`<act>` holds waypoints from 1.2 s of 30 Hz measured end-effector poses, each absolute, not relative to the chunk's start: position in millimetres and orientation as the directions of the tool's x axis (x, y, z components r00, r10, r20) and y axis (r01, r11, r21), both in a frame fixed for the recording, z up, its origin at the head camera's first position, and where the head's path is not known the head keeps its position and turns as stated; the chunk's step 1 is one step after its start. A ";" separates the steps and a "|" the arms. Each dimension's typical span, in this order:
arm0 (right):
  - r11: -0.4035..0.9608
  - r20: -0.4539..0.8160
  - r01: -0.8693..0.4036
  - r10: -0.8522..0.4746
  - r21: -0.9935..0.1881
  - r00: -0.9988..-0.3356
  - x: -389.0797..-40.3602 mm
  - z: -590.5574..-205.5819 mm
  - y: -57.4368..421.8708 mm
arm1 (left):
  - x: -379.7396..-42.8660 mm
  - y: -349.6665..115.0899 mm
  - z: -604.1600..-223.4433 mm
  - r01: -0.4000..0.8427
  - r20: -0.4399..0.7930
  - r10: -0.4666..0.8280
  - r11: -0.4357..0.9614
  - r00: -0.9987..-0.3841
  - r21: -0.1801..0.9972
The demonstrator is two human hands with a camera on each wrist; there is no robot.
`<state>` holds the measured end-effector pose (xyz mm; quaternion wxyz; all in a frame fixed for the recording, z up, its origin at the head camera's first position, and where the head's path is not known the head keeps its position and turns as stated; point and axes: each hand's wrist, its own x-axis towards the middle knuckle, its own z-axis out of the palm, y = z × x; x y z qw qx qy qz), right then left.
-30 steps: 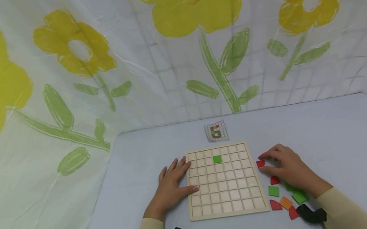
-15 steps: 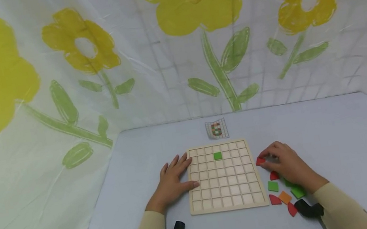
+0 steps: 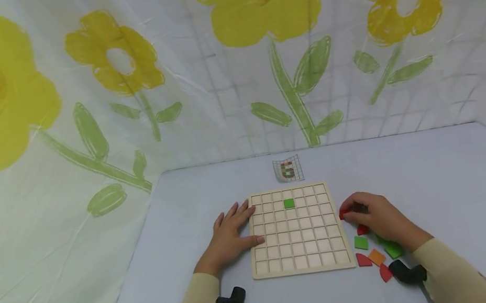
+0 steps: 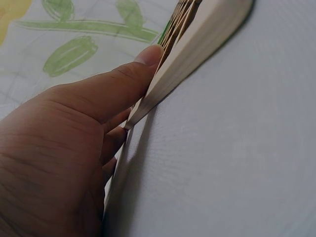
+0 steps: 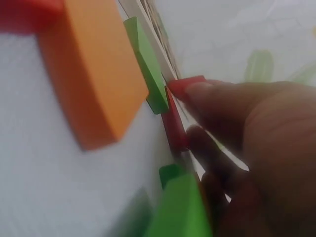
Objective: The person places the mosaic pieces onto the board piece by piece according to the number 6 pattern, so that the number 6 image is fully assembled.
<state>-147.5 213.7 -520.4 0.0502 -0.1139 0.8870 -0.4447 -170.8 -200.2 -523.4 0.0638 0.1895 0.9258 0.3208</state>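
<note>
A pale wooden grid board (image 3: pixel 302 237) lies on the table, one green square (image 3: pixel 289 203) set in a cell near its far side. My left hand (image 3: pixel 228 243) rests on the board's left edge with fingers spread; in the left wrist view its thumb (image 4: pixel 126 84) lies over the rim. Just right of the board, my right hand (image 3: pixel 377 217) pinches a small red piece (image 5: pixel 183 86) between thumb and fingers. That piece is mostly covered by the fingertips in the head view.
Beside the board's right edge lie a green square (image 3: pixel 361 242), an orange square (image 3: pixel 376 257), red quarter-round pieces (image 3: pixel 363 259) and more green pieces (image 3: pixel 394 250), partly under the right hand. A gridded paper card (image 3: pixel 288 170) with a coloured figure lies beyond the board.
The right thumb and fingers, earlier apart around the red piece, have come together on it, and the piece now looks tilted. My left hand stays on the board; the head view has shifted slightly.
</note>
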 end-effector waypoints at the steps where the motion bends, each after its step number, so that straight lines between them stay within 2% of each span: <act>1: 0.573 0.021 -0.161 -0.242 -0.804 -0.970 -146.9 -520.7 213.7 | -170.4 -200.2 -523.7 0.306 -0.002 0.392 0.723 -0.920 0.619; 7: 0.534 0.120 -0.208 -0.194 -0.819 -0.974 -146.5 -516.7 212.2 | -170.5 -200.1 -522.7 0.303 -0.003 0.386 0.729 -0.923 0.615; 17: 0.506 0.148 -0.211 -0.162 -0.836 -0.976 -144.3 -507.7 208.1 | -170.5 -200.9 -521.7 0.290 -0.014 0.378 0.733 -0.926 0.616; 24: 0.401 0.134 -0.184 -0.150 -0.897 -0.980 -145.7 -500.3 207.7 | -173.1 -200.8 -521.5 0.307 0.004 0.386 0.725 -0.922 0.616; 36: 0.389 0.199 -0.257 -0.184 -0.885 -0.963 -141.7 -492.2 202.2 | -173.3 -200.9 -522.8 0.295 -0.006 0.384 0.720 -0.924 0.629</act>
